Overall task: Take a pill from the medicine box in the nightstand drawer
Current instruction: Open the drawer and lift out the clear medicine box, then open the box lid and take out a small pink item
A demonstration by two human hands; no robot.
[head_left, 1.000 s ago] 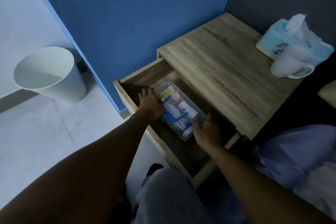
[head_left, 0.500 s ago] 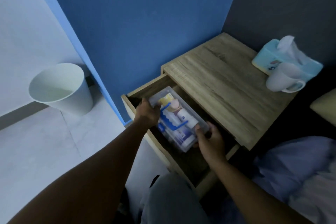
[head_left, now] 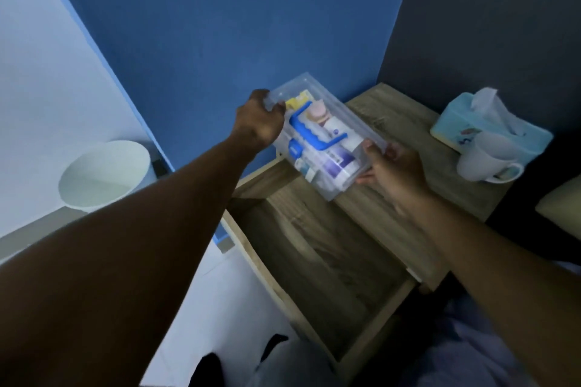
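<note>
The medicine box (head_left: pixel 345 122) is a clear plastic case with a blue handle on its lid and bottles and packets visible inside. It is held in the air above the left edge of the wooden nightstand top (head_left: pixel 405 135). My left hand (head_left: pixel 259 121) grips its far end and my right hand (head_left: pixel 391 166) grips its near end. The nightstand drawer (head_left: pixel 330 264) stands pulled out below, its wooden floor bare. No single pill can be made out.
A light blue tissue box (head_left: pixel 456 126) and a white mug (head_left: pixel 485 159) stand at the back right of the nightstand top. A white waste bin (head_left: pixel 103 174) stands on the floor at the left. Blue wall behind; bedding at the lower right.
Both hands have lifted the medicine box up out of the drawer and toward the nightstand top. The drawer is left with nothing in it.
</note>
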